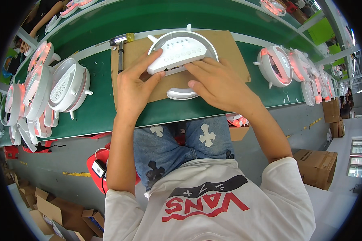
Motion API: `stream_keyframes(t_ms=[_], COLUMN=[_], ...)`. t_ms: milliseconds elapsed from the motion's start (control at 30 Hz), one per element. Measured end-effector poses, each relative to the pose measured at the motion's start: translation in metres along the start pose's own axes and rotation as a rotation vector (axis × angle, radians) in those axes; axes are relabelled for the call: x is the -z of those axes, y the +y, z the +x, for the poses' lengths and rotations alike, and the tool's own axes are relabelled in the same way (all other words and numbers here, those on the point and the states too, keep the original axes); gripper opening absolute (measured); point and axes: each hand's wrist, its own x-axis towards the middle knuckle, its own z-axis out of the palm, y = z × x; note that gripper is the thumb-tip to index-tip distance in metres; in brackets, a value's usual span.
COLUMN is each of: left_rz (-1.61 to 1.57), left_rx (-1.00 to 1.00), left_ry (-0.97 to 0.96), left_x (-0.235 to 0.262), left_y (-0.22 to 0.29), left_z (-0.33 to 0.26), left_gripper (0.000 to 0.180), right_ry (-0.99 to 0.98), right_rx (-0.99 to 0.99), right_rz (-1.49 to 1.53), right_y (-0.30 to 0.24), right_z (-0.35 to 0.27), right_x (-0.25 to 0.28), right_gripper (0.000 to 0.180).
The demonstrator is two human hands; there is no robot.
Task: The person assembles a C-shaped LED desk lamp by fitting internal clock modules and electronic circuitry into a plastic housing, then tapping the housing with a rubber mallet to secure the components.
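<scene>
A white round plastic housing [181,50] with a half-moon face panel and stubby legs lies on the cardboard sheet in front of me. The thumb and forefinger of my left hand [134,82] close around the left end of its panel. My right hand [219,84] reaches over from the right, its fingers stretched out against the panel's lower edge and the ring. Its thumb stands apart with nothing gripped under it. Just below the housing, beside the right thumb, lies a curved white plastic piece [181,94]. The undersides of the fingers at the panel edge are hidden.
An electric screwdriver [120,42] lies at the cardboard's [233,52] upper left. White housings with reddish parts crowd the green bench's left [68,86] and right [275,66]. A red stool [93,162] and cardboard boxes [315,166] stand below the bench. Another person's arm [42,24] shows at far left.
</scene>
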Motion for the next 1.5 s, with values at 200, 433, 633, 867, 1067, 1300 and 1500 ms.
stream_keyframes(t_ms=[200,433,633,867,1067,1300,1500], left_rz=[0.078,0.095,0.139,0.268,0.206,-0.267,-0.406], left_rx=[-0.073,-0.036,-0.039,0.044,0.041,0.133,0.129], left_ry=[-0.009,-0.090,-0.099,-0.168,-0.005,0.017,-0.006], left_x=[0.003,0.005,0.006,-0.003,-0.024,-0.034,-0.027], left_y=[0.004,0.008,0.004,0.011,-0.010,0.013,0.036], left_z=[0.002,0.013,0.016,0.013,0.011,0.006,0.005], left_gripper=[0.050,0.044,0.031,0.030,0.048,0.051,0.060], right_ry=[0.295,0.371,0.290,0.218,0.219,0.151,-0.097], right_rx=[-0.152,-0.406,-0.544,-0.660,-0.687,-0.770,-0.716], right_rz=[0.115,0.409,0.487,0.601,0.871,1.420,1.620], right_y=[0.026,0.034,0.038,0.039,0.035,0.051,0.056], right_z=[0.002,0.030,0.040,0.026,0.022,0.014,0.005], right_x=[0.006,-0.021,-0.019,-0.037,-0.036,-0.025,0.002], right_gripper=[0.031,0.029,0.029,0.031,0.039,0.063,0.074])
